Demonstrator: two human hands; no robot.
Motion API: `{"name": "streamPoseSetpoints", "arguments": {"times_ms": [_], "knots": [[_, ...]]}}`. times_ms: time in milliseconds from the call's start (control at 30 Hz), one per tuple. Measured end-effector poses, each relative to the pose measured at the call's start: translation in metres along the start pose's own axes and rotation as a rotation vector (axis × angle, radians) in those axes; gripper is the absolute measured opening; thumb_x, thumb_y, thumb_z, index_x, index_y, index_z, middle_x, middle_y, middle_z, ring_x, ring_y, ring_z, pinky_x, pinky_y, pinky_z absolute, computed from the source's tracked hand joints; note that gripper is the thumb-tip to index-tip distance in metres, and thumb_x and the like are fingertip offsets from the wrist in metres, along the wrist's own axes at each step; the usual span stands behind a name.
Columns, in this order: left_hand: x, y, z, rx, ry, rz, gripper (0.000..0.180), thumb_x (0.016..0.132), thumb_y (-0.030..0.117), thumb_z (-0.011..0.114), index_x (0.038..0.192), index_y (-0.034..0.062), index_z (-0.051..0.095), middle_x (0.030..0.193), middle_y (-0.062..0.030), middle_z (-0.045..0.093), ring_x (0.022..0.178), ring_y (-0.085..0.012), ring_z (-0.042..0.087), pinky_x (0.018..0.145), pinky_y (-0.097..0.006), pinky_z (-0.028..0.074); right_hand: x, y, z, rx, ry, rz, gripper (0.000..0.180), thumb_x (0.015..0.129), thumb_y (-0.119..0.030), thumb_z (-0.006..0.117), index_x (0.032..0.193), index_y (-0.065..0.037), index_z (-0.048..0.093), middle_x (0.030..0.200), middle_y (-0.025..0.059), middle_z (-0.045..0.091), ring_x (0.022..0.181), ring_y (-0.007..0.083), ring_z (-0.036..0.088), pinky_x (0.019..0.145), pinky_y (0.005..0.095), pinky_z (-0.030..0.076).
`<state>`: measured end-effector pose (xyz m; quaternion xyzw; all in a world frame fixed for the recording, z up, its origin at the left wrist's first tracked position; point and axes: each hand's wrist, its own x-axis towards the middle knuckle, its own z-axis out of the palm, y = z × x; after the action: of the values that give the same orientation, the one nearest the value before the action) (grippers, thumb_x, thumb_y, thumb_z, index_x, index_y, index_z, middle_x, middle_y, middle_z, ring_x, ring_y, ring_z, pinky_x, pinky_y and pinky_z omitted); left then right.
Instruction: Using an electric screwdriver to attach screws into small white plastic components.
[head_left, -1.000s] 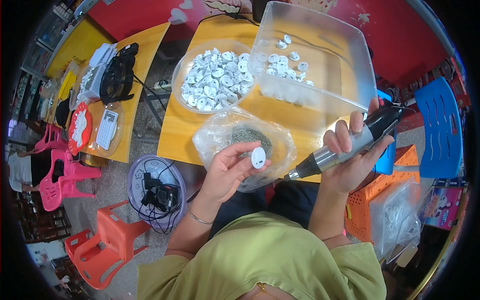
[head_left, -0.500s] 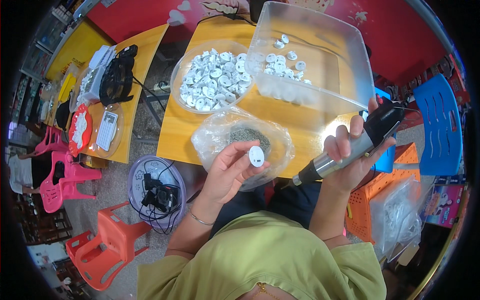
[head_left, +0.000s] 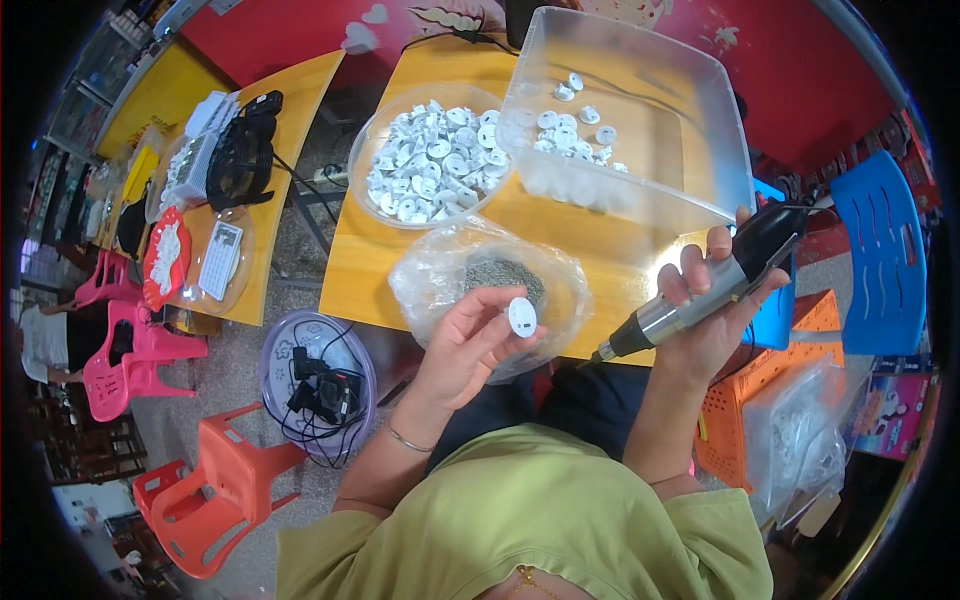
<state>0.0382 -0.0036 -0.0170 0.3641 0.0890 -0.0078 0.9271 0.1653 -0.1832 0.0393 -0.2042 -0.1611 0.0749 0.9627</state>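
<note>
Between the thumb and fingers of my left hand [head_left: 467,342] is a small white plastic disc part [head_left: 521,317], its round face turned up with a dark slot in it. My right hand [head_left: 708,310] wraps round an electric screwdriver [head_left: 690,296] with a silver body and black ends, its tip pointing down and left, apart from the disc. Under my left hand, a clear plastic bag [head_left: 425,272] lies opened out with many tiny grey screws [head_left: 503,275] in it. Beyond it stands a round clear tub [head_left: 362,190] heaped with white plastic parts [head_left: 432,165].
A large clear bin [head_left: 640,200] with several white parts stands at the back right of the wooden table [head_left: 350,262]. A purple basket [head_left: 372,385] of black cables is on the floor at left. Orange crates [head_left: 722,425] and a blue chair [head_left: 880,260] are at right.
The screwdriver has turned slightly and its tip shifted a little to the right. My left hand still pinches the same disc. The whole view has shifted slightly.
</note>
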Motion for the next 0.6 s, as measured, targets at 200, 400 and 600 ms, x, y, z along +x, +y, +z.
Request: {"name": "streamPoseSetpoints", "arguments": {"times_ms": [200, 400, 600], "knots": [[0.0, -0.003, 0.003, 0.031, 0.012, -0.026, 0.027, 0.092, 0.006, 0.053, 0.119, 0.0054, 0.051, 0.11, -0.0061, 0.056, 0.101, -0.0224, 0.06, 0.088, -0.031, 0.05, 0.002, -0.004, 0.011, 0.003, -0.072, -0.031, 0.064, 0.091, -0.054, 0.043, 0.133, -0.007, 0.033, 0.087, 0.0037, 0.048, 0.062, 0.0103, 0.044, 0.05, 0.0242, 0.038], [0.0, -0.008, 0.01, 0.012, -0.037, -0.04, 0.027, 0.092, 0.005, 0.053, 0.118, 0.006, 0.051, 0.111, -0.0067, 0.056, 0.103, -0.0226, 0.059, 0.091, -0.035, 0.048, 0.007, -0.008, 0.019, 0.054, -0.155, -0.102, 0.071, 0.083, -0.049, 0.061, 0.131, -0.004, 0.034, 0.08, 0.0025, 0.04, 0.064, 0.0101, 0.041, 0.054, 0.0231, 0.038], [0.001, -0.011, 0.015, 0.022, -0.064, -0.036, 0.027, 0.091, 0.004, 0.053, 0.118, 0.0069, 0.051, 0.113, -0.0099, 0.058, 0.106, -0.0241, 0.058, 0.092, -0.036, 0.048, 0.004, -0.006, 0.022, 0.079, -0.147, -0.118, 0.067, 0.085, -0.051, 0.058, 0.129, -0.004, 0.037, 0.08, 0.0027, 0.04, 0.065, 0.0102, 0.041, 0.058, 0.0248, 0.038]]}}
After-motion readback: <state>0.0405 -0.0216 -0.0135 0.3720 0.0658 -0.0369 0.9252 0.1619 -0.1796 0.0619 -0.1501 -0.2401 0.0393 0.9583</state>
